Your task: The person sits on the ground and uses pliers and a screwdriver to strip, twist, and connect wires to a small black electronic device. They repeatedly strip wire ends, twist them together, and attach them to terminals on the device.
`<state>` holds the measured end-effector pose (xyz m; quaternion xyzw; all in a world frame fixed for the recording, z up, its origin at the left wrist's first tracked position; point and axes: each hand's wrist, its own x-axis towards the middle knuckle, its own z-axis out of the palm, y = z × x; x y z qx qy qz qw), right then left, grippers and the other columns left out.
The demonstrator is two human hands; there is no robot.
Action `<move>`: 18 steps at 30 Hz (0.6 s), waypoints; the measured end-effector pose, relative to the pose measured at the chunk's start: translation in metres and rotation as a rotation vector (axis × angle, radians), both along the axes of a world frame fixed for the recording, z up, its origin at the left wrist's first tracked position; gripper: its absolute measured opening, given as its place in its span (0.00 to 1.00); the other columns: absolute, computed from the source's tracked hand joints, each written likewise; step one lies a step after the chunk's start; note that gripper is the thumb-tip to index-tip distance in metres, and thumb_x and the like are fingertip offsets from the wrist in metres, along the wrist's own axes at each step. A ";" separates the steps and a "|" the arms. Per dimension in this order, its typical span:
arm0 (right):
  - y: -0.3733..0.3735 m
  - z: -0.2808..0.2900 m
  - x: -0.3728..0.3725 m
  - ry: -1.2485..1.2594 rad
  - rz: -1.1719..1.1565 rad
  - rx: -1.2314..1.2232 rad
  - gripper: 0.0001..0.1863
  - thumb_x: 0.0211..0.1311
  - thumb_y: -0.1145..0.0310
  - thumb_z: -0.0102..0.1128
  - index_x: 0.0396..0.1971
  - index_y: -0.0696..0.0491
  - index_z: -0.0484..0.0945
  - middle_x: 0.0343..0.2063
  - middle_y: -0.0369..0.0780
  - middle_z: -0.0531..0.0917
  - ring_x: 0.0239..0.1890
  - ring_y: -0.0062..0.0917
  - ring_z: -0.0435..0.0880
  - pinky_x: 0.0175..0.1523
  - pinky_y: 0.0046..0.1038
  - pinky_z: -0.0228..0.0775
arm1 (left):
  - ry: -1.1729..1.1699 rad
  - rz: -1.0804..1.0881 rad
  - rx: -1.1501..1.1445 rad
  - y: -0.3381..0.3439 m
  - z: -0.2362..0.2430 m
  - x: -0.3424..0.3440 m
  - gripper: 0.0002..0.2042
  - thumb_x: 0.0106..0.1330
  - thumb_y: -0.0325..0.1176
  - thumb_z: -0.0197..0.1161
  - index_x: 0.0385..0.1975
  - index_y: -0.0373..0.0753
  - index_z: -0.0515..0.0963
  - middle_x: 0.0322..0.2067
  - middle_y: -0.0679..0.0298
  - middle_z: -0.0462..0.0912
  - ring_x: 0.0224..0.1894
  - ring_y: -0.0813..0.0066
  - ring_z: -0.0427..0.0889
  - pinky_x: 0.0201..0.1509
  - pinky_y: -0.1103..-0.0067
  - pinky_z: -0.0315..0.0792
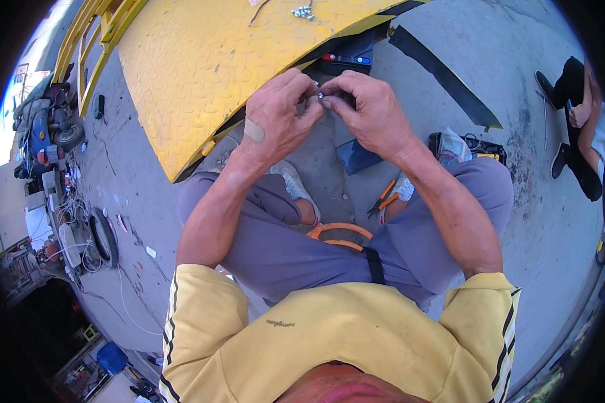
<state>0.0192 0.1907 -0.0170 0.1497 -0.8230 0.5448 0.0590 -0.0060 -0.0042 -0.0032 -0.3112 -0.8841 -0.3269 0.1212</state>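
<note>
My left hand (281, 111) and my right hand (368, 109) meet at the front edge of a yellow tread plate (181, 74). Thumbs and fingertips of both are pinched together on a small shiny metal piece (320, 96). Its exact kind is too small to make out, and the fingers cover most of it. A tan adhesive patch sticks to the back of my left hand. Just beyond the fingers, under the plate's edge, sits a dark tray (346, 68) with a red and a blue item in it. Several small silvery fasteners (303, 12) lie heaped on the plate.
Below my right hand is a dark blue box (357, 156). Orange-handled pliers (382, 199) lie by my foot. A long black strip (444, 77) and an open toolbox (480, 149) are on the right. Another person (581, 124) is at far right. A tyre (103, 236) and motorbike (47, 134) stand left.
</note>
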 end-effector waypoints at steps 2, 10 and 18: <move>-0.001 -0.002 0.001 0.159 -0.032 0.139 0.07 0.62 0.73 0.67 0.38 0.59 0.83 0.32 0.44 0.83 0.36 0.40 0.85 0.43 0.38 0.79 | -0.208 0.083 0.063 0.003 -0.001 0.005 0.02 0.62 0.25 0.66 0.31 0.36 0.80 0.26 0.64 0.78 0.28 0.72 0.80 0.31 0.76 0.74; -0.004 -0.013 0.000 0.315 -0.058 0.327 0.08 0.63 0.72 0.67 0.39 0.58 0.83 0.34 0.42 0.83 0.37 0.38 0.85 0.43 0.38 0.79 | -1.626 0.232 0.847 -0.010 -0.017 -0.013 0.04 0.70 0.31 0.63 0.37 0.38 0.81 0.26 0.71 0.78 0.25 0.85 0.75 0.28 0.84 0.73; 0.005 -0.008 -0.007 -0.269 -0.028 -0.155 0.11 0.67 0.68 0.67 0.43 0.61 0.86 0.31 0.44 0.88 0.31 0.23 0.84 0.42 0.29 0.77 | -1.111 0.156 0.625 -0.006 0.000 -0.002 0.12 0.74 0.36 0.67 0.47 0.33 0.83 0.33 0.67 0.84 0.32 0.85 0.79 0.34 0.83 0.82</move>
